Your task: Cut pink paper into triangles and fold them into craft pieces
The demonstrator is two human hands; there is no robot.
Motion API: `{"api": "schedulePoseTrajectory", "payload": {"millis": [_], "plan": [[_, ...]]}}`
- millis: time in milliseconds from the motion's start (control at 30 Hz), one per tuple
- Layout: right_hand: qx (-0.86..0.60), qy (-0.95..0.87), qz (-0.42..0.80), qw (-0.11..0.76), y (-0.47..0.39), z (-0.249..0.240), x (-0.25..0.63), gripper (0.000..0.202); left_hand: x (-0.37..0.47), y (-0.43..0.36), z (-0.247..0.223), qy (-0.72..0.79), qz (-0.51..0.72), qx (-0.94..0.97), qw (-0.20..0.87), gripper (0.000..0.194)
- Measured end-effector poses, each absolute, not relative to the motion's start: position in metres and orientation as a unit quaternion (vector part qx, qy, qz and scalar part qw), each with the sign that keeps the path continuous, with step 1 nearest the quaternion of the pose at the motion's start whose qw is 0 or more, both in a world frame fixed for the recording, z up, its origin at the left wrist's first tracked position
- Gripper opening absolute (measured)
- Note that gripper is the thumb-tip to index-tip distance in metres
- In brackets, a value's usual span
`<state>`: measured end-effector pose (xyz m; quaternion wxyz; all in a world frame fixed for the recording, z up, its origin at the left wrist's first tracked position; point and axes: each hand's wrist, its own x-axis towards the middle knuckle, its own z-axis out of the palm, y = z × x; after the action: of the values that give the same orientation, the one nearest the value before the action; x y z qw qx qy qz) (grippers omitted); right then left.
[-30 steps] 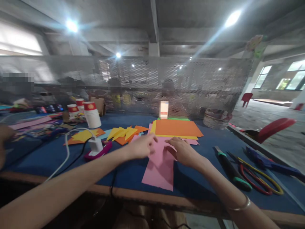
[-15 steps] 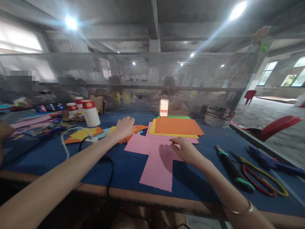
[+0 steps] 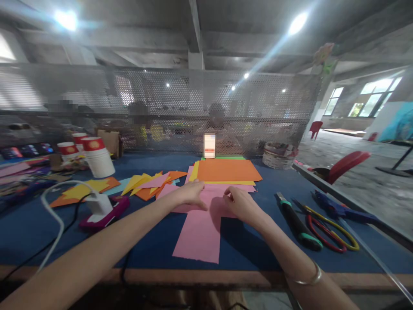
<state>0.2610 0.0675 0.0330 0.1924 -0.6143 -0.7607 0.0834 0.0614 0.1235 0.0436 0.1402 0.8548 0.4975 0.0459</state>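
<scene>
Pink paper [image 3: 198, 239] in a cross-like shape lies flat on the blue tabletop in front of me. Over its upper middle is my left hand [image 3: 194, 194], its fingers stretched and its thumb apart. My right hand [image 3: 241, 203] rests at the paper's right arm, with bent fingers and a small gap between thumb and forefinger. Nothing shows held in either hand. Just beyond them is a stack of coloured sheets, with an orange sheet [image 3: 229, 170] on top. Left of my left hand, a pink scrap [image 3: 157, 180] lies on loose yellow and orange cut pieces [image 3: 134, 182].
At right lie a green-and-black cutter [image 3: 298, 226], scissors [image 3: 332, 228] and a blue glue gun [image 3: 345, 211]. A purple power strip [image 3: 119, 206] with cables and stacked paper cups [image 3: 98, 159] stand left. A woven basket [image 3: 279, 156] and mesh screen [image 3: 174, 107] are behind.
My left hand has come back from the cut pieces to the pink paper. A pink scrap now shows on those pieces. My right hand stays by the paper; the view has swung right.
</scene>
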Motion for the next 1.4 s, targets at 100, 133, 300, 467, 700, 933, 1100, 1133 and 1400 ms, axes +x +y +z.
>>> {"api": "schedulePoseTrajectory", "payload": {"millis": [100, 133, 300, 467, 700, 933, 1100, 1133, 1400], "plan": [[-0.620, -0.754, 0.094, 0.194, 0.066, 0.034, 0.261, 0.028, 0.060, 0.129, 0.041, 0.490, 0.052, 0.852, 0.175, 0.063], [-0.620, -0.753, 0.096, 0.197, 0.065, 0.034, 0.261, 0.028, 0.060, 0.131, 0.041, 0.487, 0.058, 0.851, 0.189, 0.059], [-0.614, -0.748, 0.102, 0.231, 0.064, 0.037, 0.258, 0.031, 0.046, 0.131, 0.048, 0.474, 0.099, 0.818, 0.311, 0.022], [-0.595, -0.741, 0.089, 0.298, 0.064, 0.040, 0.256, 0.033, 0.014, 0.131, 0.055, 0.482, 0.199, 0.731, 0.441, 0.029], [-0.407, -0.864, 0.064, 0.289, 0.040, 0.054, 0.246, 0.062, -0.011, 0.131, 0.041, 0.520, 0.298, 0.607, 0.522, 0.028], [-0.326, -0.909, 0.017, 0.260, 0.038, 0.042, 0.235, 0.079, -0.017, 0.123, 0.039, 0.534, 0.349, 0.551, 0.538, 0.025], [-0.362, -0.891, 0.012, 0.275, 0.042, 0.039, 0.237, 0.071, -0.019, 0.125, 0.037, 0.521, 0.395, 0.526, 0.544, 0.025], [-0.377, -0.882, 0.014, 0.283, 0.044, 0.038, 0.238, 0.069, -0.020, 0.126, 0.036, 0.516, 0.407, 0.521, 0.544, 0.025], [-0.531, -0.760, 0.084, 0.365, 0.077, 0.010, 0.257, 0.056, -0.017, 0.124, 0.033, 0.490, 0.507, 0.479, 0.523, 0.031]]}}
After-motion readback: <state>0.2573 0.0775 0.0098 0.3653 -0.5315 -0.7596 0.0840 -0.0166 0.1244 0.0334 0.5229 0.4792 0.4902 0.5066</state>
